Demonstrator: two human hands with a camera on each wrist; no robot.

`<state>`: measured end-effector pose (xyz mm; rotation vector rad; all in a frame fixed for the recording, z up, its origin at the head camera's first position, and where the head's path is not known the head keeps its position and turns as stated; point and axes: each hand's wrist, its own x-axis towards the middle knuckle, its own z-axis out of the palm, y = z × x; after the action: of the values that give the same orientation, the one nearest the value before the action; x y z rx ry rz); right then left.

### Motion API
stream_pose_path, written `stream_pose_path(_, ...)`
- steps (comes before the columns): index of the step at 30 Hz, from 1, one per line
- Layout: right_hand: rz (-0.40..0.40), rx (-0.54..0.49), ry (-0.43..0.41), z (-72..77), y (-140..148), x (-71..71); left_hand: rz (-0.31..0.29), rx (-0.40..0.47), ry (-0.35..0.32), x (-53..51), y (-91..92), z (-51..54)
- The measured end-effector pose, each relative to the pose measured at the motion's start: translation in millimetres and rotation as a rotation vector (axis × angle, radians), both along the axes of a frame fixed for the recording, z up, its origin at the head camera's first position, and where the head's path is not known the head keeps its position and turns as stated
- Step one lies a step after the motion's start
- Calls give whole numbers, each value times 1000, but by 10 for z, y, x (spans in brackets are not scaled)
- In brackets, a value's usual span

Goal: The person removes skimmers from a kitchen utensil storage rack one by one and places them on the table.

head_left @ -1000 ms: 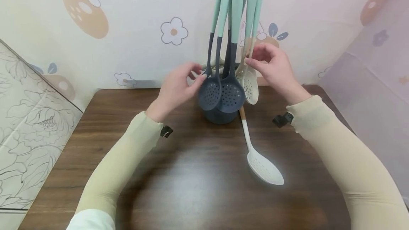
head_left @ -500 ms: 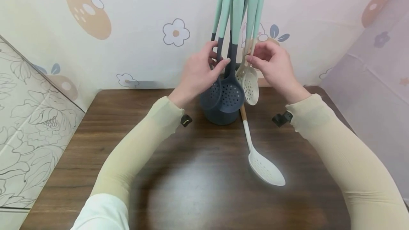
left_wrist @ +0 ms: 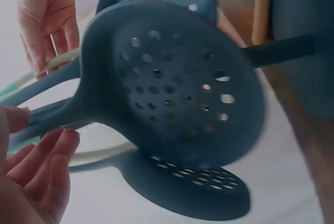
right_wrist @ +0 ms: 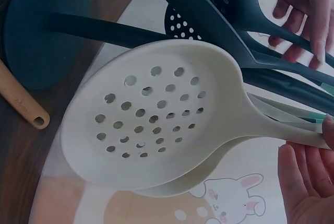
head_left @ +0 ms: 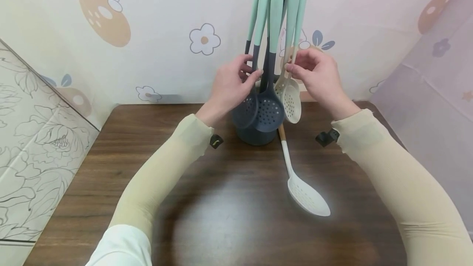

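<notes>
Mint-handled utensils hang around a stand, whose dark round base point(head_left: 256, 138) rests on the table. My left hand point(head_left: 230, 84) pinches the shaft of a dark skimmer point(head_left: 244, 112) on the left side; the left wrist view shows thumb and fingers around a dark shaft beside the large skimmer head point(left_wrist: 182, 78). A second dark skimmer point(head_left: 269, 112) hangs beside it. With thumb and fingertips, my right hand point(head_left: 322, 78) holds the thin shaft of a cream slotted spoon point(head_left: 292, 104). That spoon's holed head point(right_wrist: 151, 114) fills the middle of the right wrist view.
A white slotted spoon point(head_left: 308, 196) with a wooden handle end point(head_left: 282, 132) lies on the brown table point(head_left: 221, 216), its handle reaching the stand's base. Directly behind the table is a patterned wall covering point(head_left: 166, 32); pale panels flank both sides.
My left hand has moved right and up, from beside the left dark skimmer's head onto its shaft. The right hand keeps its hold on the cream spoon. The view has shifted slightly.
</notes>
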<state>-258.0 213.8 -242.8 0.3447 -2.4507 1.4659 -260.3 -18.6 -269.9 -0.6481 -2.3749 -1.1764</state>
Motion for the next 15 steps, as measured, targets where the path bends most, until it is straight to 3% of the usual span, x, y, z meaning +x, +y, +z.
stream_pose_path(4,8,-3,3,1,-35,-9,28,82,39,12,-239,-179)
stream_pose_path(7,18,-12,5,5,-58,-26,142,77,-2,-53,-501,-324)
stream_pose_path(11,14,-10,13,8,-63,-35,289,-102,-210,-239,-853,-552)
stream_pose_path(15,8,-3,12,4,-57,-32,304,-374,-465,-387,-1119,-855)
